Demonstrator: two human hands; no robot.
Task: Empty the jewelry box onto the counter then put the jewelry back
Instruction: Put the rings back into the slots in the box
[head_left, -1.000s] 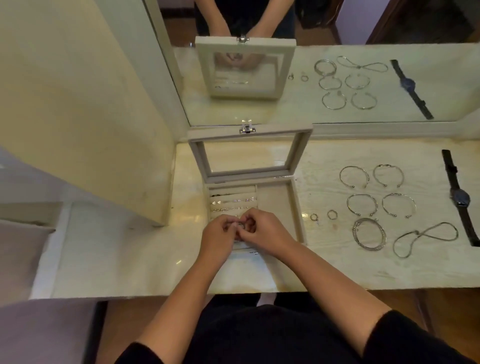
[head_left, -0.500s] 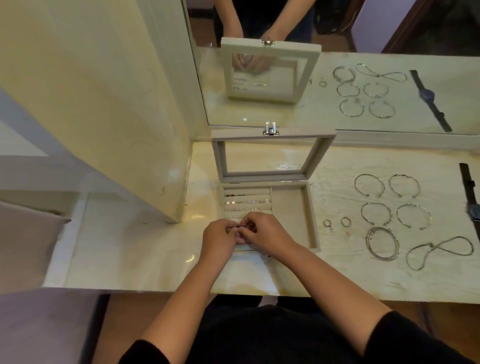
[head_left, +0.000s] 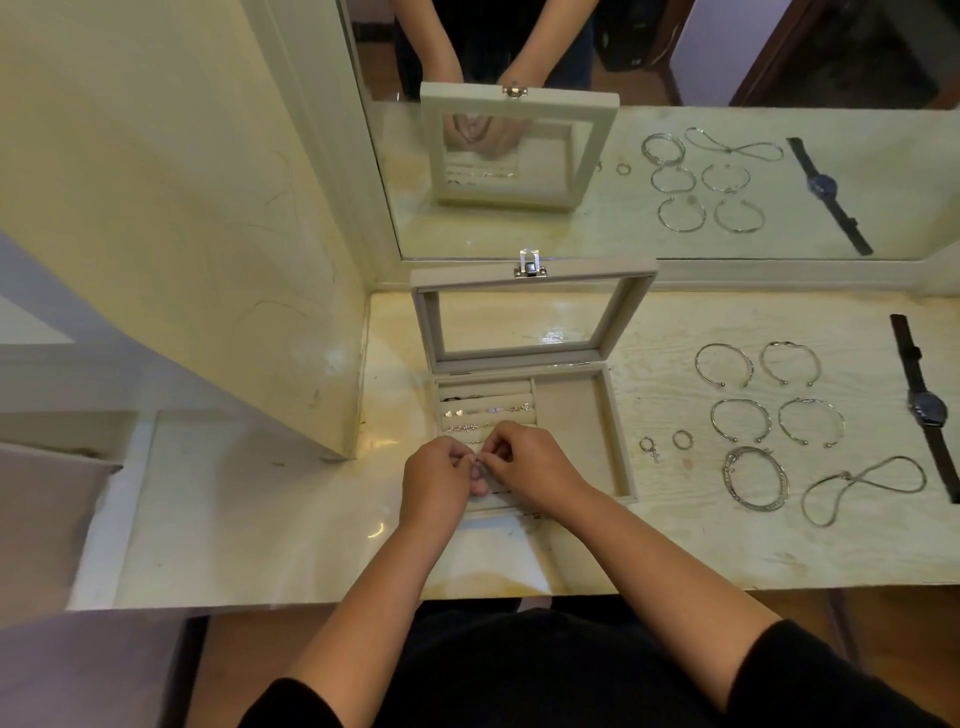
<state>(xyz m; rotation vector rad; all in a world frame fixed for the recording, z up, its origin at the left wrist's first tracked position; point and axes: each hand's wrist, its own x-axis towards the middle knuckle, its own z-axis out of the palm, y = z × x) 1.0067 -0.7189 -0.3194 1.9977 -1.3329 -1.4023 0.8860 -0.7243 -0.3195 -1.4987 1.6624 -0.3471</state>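
A beige jewelry box stands open on the pale counter, its glass lid upright. The ring rolls in its left half hold several small rings and earrings. The right compartment holds nothing. My left hand and my right hand meet over the front of the ring rolls, fingertips pinched together on a small piece of jewelry that is mostly hidden. Right of the box lie two rings, several silver bangles, a chain necklace and a dark watch.
A mirror behind the counter reflects the box and the jewelry. A cream cabinet wall rises at the left of the box. The counter's front edge runs just below my forearms.
My hands stay pinched together over the ring rolls, barely shifting. The view has drifted, so the box sits further right in the frame.
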